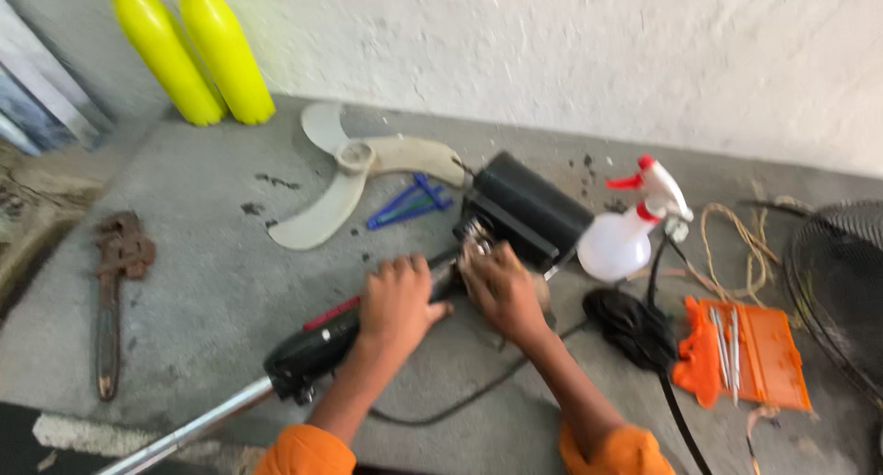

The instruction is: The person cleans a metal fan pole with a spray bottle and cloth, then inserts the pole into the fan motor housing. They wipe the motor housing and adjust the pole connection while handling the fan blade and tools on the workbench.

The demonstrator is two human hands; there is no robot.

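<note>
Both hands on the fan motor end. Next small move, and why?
Probably steady the black neck with the left hand while the right hand works at the motor. The pole lies loose on the floor, and the right hand covers the motor's exposed end beside the black housing.

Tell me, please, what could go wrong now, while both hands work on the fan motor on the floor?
1. The spray bottle stands right beside the black motor housing; a nudge from the right hand could tip it against the motor.
2. The black cable lies by the right forearm and might snag.
3. The left hand presses on the fan neck, which may roll.
</note>
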